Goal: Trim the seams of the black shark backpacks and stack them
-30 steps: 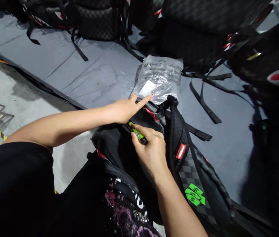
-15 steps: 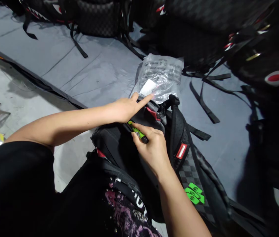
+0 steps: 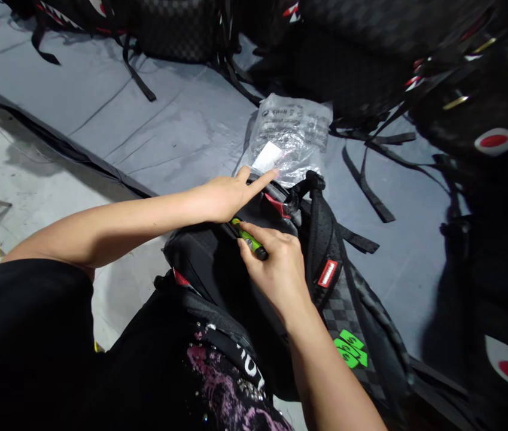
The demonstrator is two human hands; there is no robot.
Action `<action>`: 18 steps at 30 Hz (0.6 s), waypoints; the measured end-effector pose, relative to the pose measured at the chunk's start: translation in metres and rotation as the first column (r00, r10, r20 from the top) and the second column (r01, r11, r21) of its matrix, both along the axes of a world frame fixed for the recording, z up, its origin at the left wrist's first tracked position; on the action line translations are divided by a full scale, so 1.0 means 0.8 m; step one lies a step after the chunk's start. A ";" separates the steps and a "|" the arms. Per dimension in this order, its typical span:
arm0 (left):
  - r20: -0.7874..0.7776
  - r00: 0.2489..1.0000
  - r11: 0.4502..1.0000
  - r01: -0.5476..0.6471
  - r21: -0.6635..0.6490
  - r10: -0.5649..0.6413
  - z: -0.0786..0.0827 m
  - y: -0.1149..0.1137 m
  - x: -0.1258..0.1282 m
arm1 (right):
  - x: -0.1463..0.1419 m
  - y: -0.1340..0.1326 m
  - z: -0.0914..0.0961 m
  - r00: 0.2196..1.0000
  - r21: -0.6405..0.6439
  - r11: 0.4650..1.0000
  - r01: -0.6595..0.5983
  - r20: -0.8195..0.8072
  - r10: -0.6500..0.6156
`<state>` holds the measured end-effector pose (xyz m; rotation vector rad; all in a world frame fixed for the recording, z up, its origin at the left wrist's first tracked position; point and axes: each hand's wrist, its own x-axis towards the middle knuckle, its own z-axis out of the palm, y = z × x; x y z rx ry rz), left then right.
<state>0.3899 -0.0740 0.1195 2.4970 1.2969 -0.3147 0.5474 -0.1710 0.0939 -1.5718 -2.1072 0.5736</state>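
A black backpack (image 3: pixel 200 263) with checkered sides and green stickers (image 3: pixel 350 348) lies across my lap. My left hand (image 3: pixel 224 194) rests on its top edge, forefinger stretched out and pressing down near a red trim piece (image 3: pixel 276 206). My right hand (image 3: pixel 276 266) is closed on a small green-and-black tool (image 3: pixel 249 239), whose tip meets the bag's seam just under my left hand.
A crumpled clear plastic bag (image 3: pixel 292 134) with a white label lies on the grey mat (image 3: pixel 155 131) just beyond the backpack. Several more black backpacks (image 3: pixel 370 54) with loose straps crowd the far side and right. Bare concrete floor (image 3: pixel 15 173) is at the left.
Both hands keep their hold and place on the backpack. The view has drifted slightly, so everything sits a little lower-left in frame.
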 end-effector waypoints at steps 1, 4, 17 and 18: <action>0.002 1.000 1.000 0.002 0.000 -0.002 0.000 0.000 0.000 | 0.000 0.000 0.001 1.000 0.003 1.000 0.010 0.026 -0.011; 0.005 1.000 1.000 0.006 -0.004 -0.006 -0.001 0.001 0.000 | 0.001 -0.002 0.003 0.999 0.008 1.000 0.000 0.033 -0.001; 0.015 1.000 1.000 0.004 -0.016 -0.004 -0.002 0.001 -0.001 | 0.002 0.002 -0.010 0.990 -0.037 0.999 0.020 -0.138 -0.025; 0.019 1.000 1.000 0.006 -0.011 -0.006 -0.003 0.001 -0.001 | 0.002 0.002 -0.011 0.990 -0.034 0.999 0.035 -0.137 -0.039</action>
